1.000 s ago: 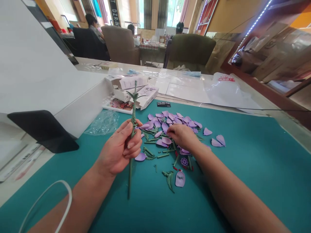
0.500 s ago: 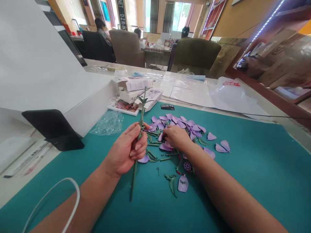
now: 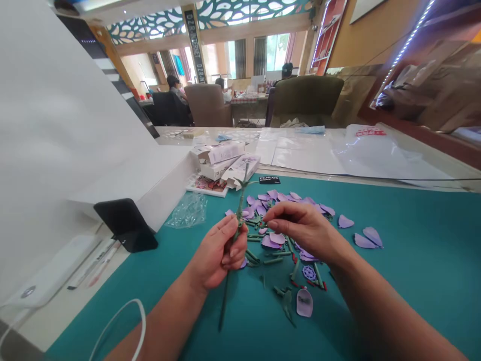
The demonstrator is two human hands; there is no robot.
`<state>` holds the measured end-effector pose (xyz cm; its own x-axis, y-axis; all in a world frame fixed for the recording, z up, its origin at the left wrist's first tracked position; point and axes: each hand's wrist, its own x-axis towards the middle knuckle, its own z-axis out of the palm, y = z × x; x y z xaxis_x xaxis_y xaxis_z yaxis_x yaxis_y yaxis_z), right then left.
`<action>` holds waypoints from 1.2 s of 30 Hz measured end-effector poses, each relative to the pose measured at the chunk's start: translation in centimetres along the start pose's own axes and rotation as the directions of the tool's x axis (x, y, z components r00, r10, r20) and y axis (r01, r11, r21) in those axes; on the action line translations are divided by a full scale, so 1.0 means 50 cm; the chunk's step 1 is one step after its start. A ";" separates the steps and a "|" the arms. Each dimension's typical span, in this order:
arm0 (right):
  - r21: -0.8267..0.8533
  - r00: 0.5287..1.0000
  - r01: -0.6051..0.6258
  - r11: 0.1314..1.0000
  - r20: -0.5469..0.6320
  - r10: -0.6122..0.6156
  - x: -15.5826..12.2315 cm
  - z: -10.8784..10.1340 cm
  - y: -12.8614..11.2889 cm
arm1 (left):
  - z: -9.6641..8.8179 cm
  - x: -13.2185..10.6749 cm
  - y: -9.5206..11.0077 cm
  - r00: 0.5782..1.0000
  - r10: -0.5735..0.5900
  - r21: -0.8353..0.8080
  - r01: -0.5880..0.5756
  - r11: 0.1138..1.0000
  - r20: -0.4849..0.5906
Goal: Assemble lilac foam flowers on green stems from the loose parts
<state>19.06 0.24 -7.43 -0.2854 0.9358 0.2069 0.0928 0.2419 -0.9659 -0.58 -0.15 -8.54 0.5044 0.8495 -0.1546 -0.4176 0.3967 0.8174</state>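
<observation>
My left hand (image 3: 221, 248) is wrapped around a long green toy flower stem (image 3: 224, 301), which stands tilted, with small leaves near its top. Right of it, my right hand (image 3: 300, 223) hovers over the loose parts, thumb and fingertips pinched together. Whatever is between them is too small to make out. Beneath and around lie purple plastic petals (image 3: 278, 237), short green stem pieces (image 3: 276, 260) and a purple wheel-shaped piece (image 3: 309, 273). Closer to me are a green leaf piece (image 3: 286, 302) and a cupped purple petal (image 3: 304, 303) holding small dark green bits.
A green mat (image 3: 413, 281) covers the table. Crumpled clear plastic (image 3: 188, 210), opened boxes (image 3: 221, 160) and a black card (image 3: 269, 180) lie beyond. At left are a propped black phone (image 3: 126, 223) and a white cable (image 3: 141, 321). People sit in the background.
My right hand has lifted from the pile and come up nearer the stem, fingertips pinched. My left hand still grips the stem. The view has tilted upward and shifted left.
</observation>
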 end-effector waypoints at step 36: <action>0.484 0.995 0.006 0.875 -0.094 0.045 -0.007 0.055 -0.006 | 0.015 -0.024 -0.007 0.999 -0.023 0.183 0.018 0.983 0.025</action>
<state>16.52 -0.85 -7.65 -0.1905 0.9656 0.1773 -0.3821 0.0934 -0.9194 -0.47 -1.58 -8.20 0.5327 0.8312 -0.1593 -0.2630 0.3414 0.9024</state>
